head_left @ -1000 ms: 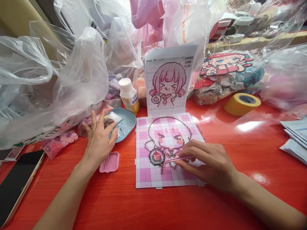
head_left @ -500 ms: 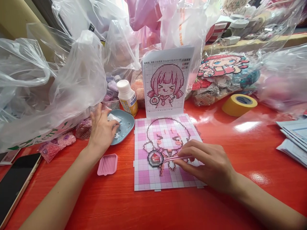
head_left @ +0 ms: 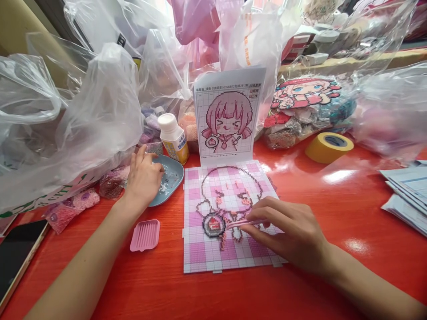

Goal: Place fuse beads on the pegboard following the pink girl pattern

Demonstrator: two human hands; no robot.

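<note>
My right hand [head_left: 283,229] pinches pink tweezers [head_left: 248,222], whose tips reach down to the pegboard [head_left: 196,258] beside a round beaded plate with a cake slice [head_left: 214,225]. On the pegboard, dark beads outline a head with closed eyes and peach cheeks. At the blue-grey dish [head_left: 173,178], my left hand [head_left: 144,175] hovers over its left side with fingers bent; what they hold, if anything, is hidden beneath them. A few small white beads [head_left: 163,188] lie in the dish. Behind the pegboard stands a printed pattern sheet [head_left: 227,120] of a pink-haired figure.
A pink ridged tray [head_left: 145,234] lies below the dish, and a white-capped bottle [head_left: 172,138] stands behind it. Yellow tape [head_left: 329,147] sits at right, near papers [head_left: 407,186]. Plastic bags [head_left: 100,102] crowd the back and left. A phone [head_left: 20,255] lies far left.
The white packet seen at my left fingers over the dish is out of sight now, and those fingers have curled in. My right hand and the tweezers stay at nearly the same spot.
</note>
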